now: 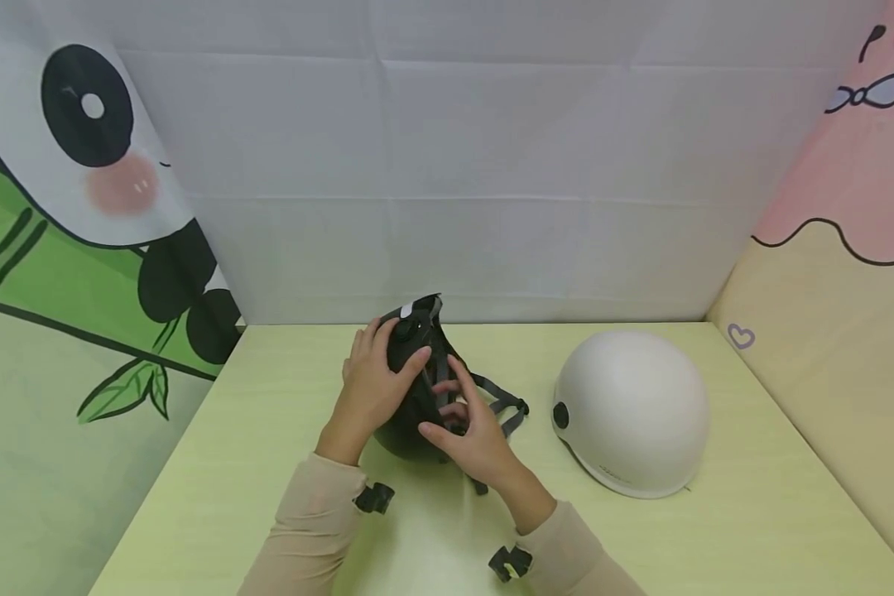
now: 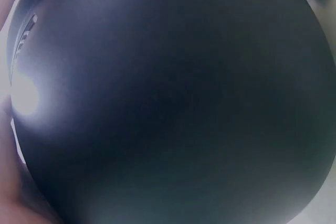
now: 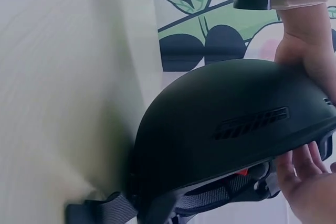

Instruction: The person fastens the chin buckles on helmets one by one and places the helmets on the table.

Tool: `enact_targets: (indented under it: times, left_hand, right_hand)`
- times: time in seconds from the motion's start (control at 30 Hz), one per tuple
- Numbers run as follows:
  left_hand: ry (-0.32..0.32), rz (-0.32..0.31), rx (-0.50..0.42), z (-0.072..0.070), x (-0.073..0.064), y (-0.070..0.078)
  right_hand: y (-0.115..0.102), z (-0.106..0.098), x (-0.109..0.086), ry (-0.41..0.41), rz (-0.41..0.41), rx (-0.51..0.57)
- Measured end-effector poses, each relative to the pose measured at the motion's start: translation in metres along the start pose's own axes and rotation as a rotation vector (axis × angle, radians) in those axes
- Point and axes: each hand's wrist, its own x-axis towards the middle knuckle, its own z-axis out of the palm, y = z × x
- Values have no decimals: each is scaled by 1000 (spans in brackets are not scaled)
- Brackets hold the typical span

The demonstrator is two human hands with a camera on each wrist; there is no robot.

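Observation:
A black helmet stands tipped on its side at the middle of the table, its opening turned to the right. My left hand grips its far left part, thumb near the rim and fingers over the shell. At the opening, my right hand holds the near rim, with the thumb outside and the fingers reaching inside. Dark chin straps trail out to the right. The smooth black shell fills most of the left wrist view. Side vents show in the right wrist view.
A white helmet rests on the pale yellow table, right of my hands. Behind the table hangs a white sheet. Cartoon-printed panels border the left and right sides.

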Motion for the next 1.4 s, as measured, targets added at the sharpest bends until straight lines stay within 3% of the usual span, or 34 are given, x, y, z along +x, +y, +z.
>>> enact_targets:
  times: [0.17,0.33,0.5,0.8,1.13,1.27,1.4]
  left_hand:
    - [33,-2,-50,0,-2,-6]
    - [94,47,-169,10,-7,-21]
    - [125,49,-273,21,-13,-31]
    - [148,-12,-421,25,-17,-36]
    - [112,-133,-586,29,-20,-47]
    - [92,-171,-603,30,-22,-50]
    - [121,-180,-607,31,-25,-58]
  right_hand:
    - [3,1,-2,-4,1,-12]
    - [11,7,-6,-4,5,-50]
    - [17,10,-7,10,-56,-134]
    - [18,14,-3,58,-164,-171]
    - [10,18,-2,27,-130,-256]
    - [6,20,-2,1,-106,-297]
    - [5,22,-1,-46,-86,-335]
